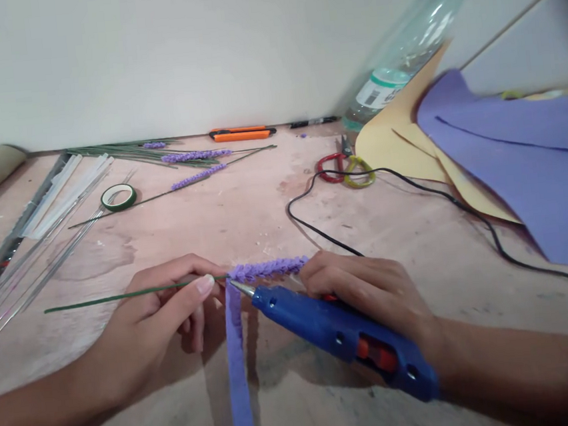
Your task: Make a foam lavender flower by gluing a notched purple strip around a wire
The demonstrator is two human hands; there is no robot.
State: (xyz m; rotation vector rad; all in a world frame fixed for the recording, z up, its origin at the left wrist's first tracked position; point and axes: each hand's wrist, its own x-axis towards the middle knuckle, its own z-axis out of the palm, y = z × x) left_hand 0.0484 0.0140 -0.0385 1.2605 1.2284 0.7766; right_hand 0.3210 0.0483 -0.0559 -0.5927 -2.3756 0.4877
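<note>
My left hand [173, 311] pinches a green wire stem [101, 301] between thumb and fingers. Purple fringed foam [269, 268] is wrapped around the stem's right part. From the wrap's left end a purple strip [239, 378] hangs down toward me. My right hand [366, 285] grips a blue hot glue gun [320, 327], its metal nozzle at the strip's top where it meets the stem. The right fingertips are beside the wrap's right end; whether they also hold it, I cannot tell.
Finished purple sprigs [199, 176], green tape [118, 197] and glue sticks [61, 194] lie at the back left. An orange cutter [242, 134] rests by the wall. Scissors [344, 167], a black cord [412, 192], a bottle [400, 68] and purple sheets [520, 163] are to the right.
</note>
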